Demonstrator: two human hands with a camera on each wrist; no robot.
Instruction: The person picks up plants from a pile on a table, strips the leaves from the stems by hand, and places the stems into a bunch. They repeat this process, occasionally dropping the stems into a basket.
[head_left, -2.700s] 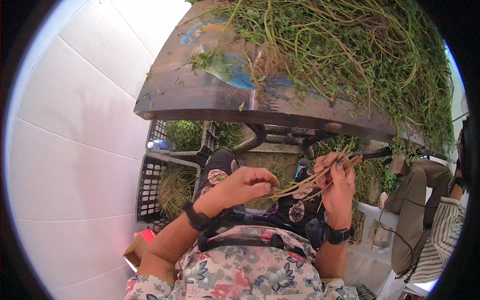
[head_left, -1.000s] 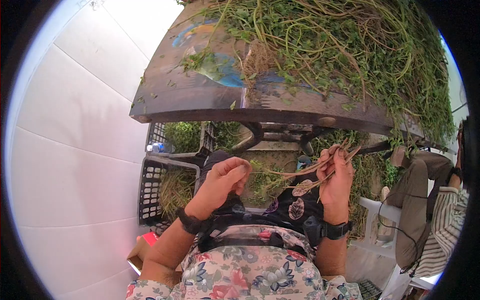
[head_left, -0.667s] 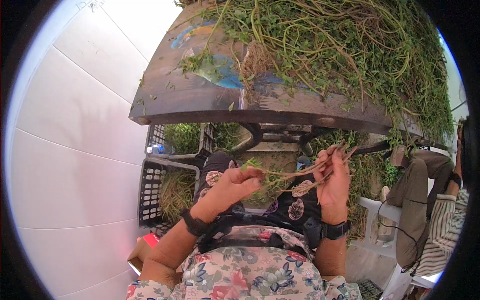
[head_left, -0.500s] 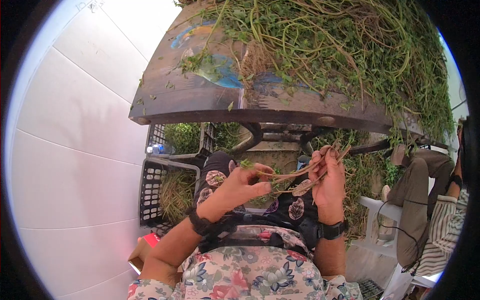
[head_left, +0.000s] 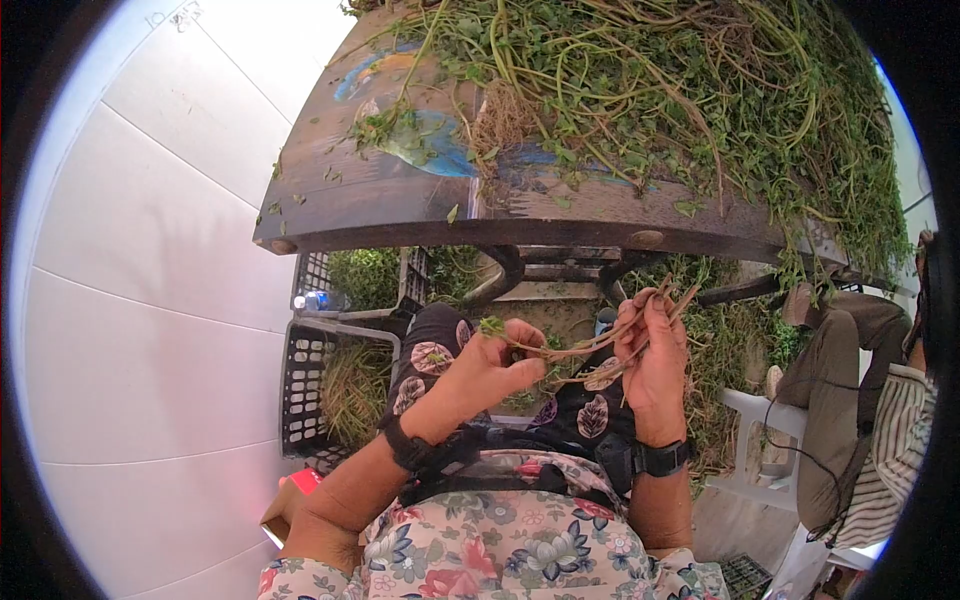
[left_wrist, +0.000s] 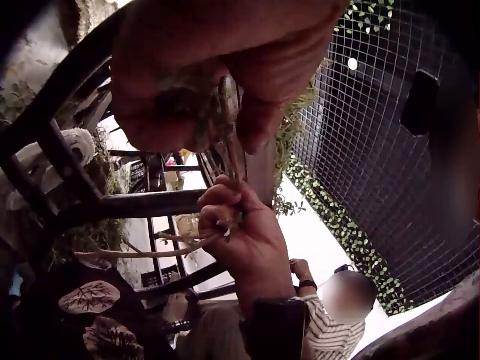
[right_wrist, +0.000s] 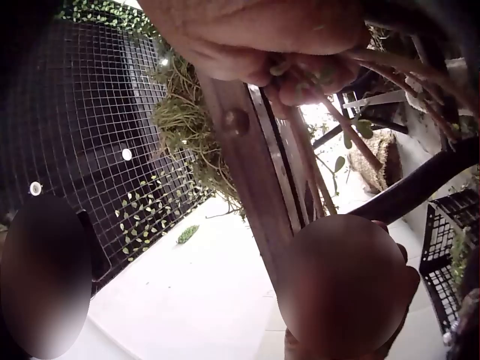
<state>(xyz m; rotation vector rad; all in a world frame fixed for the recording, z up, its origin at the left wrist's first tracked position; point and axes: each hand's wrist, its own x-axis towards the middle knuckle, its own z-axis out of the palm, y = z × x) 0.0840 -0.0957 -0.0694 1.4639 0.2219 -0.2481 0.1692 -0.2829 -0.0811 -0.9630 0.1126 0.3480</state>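
Observation:
My right hand [head_left: 655, 370] holds a few thin brownish plant stems [head_left: 582, 350] upright between thumb and fingers, their cut ends rising above the fingertips. The stems slant down to the left across my lap. My left hand [head_left: 488, 372] pinches the far end of one, and a small green leaf tuft [head_left: 490, 327] sticks out over its knuckles. In the left wrist view, leaves show dimly between the left fingers, with the right hand [left_wrist: 244, 240] gripping the stems beyond. Small leaves [right_wrist: 352, 133] hang from the stems in the right wrist view.
A big tangled heap of leafy stems [head_left: 690, 110] covers the right of the wooden table [head_left: 330, 215], above my hands. Black crates [head_left: 300, 390] with greens stand at the left. A seated person in a striped sleeve [head_left: 890, 440] and a white chair [head_left: 750, 450] are at the right.
The left hand drew away to the left, then came back right to the stem ends, where a leaf tuft now shows above it. The right hand shifted slightly left, still holding the stems.

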